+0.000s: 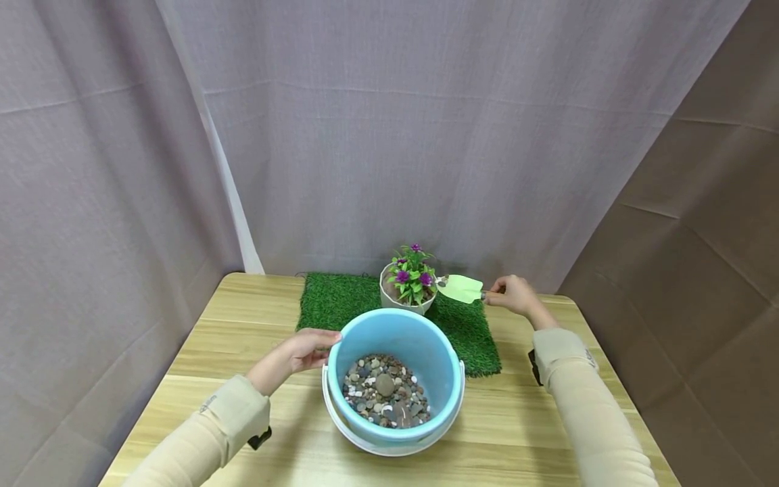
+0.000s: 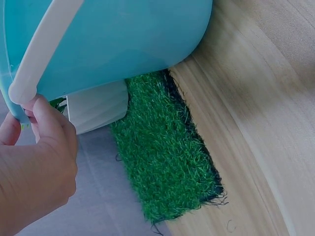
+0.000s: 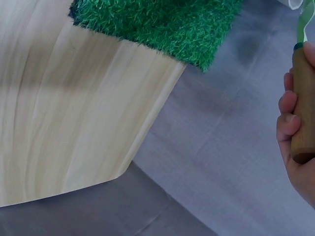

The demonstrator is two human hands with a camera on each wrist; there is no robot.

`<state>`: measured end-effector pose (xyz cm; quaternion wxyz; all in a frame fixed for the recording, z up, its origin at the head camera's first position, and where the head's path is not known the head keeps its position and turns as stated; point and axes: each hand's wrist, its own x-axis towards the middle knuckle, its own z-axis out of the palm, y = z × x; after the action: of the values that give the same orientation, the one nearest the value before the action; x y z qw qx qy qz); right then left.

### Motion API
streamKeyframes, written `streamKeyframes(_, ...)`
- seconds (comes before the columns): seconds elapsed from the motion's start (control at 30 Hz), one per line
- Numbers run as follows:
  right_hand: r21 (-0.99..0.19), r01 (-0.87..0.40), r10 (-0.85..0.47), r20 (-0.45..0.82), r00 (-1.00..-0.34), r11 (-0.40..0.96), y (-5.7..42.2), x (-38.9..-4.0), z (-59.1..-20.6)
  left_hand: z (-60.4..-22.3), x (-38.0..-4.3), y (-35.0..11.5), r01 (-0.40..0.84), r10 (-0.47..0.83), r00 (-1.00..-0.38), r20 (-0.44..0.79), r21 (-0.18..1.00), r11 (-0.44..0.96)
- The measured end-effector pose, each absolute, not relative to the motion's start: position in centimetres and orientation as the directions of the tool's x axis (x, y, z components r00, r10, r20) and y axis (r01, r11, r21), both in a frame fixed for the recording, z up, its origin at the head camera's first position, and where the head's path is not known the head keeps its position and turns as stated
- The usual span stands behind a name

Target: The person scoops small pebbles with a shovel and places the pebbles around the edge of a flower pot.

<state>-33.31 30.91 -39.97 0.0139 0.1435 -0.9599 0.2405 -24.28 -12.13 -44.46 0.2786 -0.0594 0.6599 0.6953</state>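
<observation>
A light-blue bucket (image 1: pixel 447 385) with a white handle holds many small pebbles (image 1: pixel 385 387). My left hand (image 1: pixel 307 348) pinches the bucket's left rim; in the left wrist view the thumb and fingers (image 2: pixel 47 120) close on it beside the handle's pivot. My right hand (image 1: pixel 514 295) grips a pale-green garden trowel (image 1: pixel 460 289) by its wooden handle (image 3: pixel 305 103). The trowel's blade lies at the right rim of a white flowerpot (image 1: pixel 420 309), with a few pebbles at its tip. In the pot stands a plant with purple flowers (image 1: pixel 412 277).
A green artificial-grass mat (image 1: pixel 335 297) lies under the pot and reaches behind the bucket. Everything stands on a wooden table (image 1: pixel 243 338). Grey curtain cloth (image 1: pixel 389 135) hangs behind the table, with a brownish cloth (image 1: pixel 688 237) on the right side.
</observation>
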Motion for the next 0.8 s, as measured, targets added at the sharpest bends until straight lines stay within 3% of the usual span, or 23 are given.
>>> streamKeyframes(0.2,-0.401,-0.234,-0.239,0.039,-0.970,0.886,29.2,-33.9,-39.6,-44.5,-24.3,-12.2,-0.470,0.305,-0.839,-0.451,0.882,0.013)
streamKeyframes(0.4,-0.221,-0.205,-0.207,0.014,-0.978,0.953,27.5,-34.6,-38.7,-44.6,-24.2,-12.1,-0.469,0.319,-0.837,-0.445,0.883,0.002)
streamKeyframes(0.8,0.041,-0.290,-0.293,0.145,-0.945,0.956,25.5,-34.7,-38.0,-44.7,-24.4,-12.2,-0.472,0.302,-0.840,-0.450,0.882,0.003)
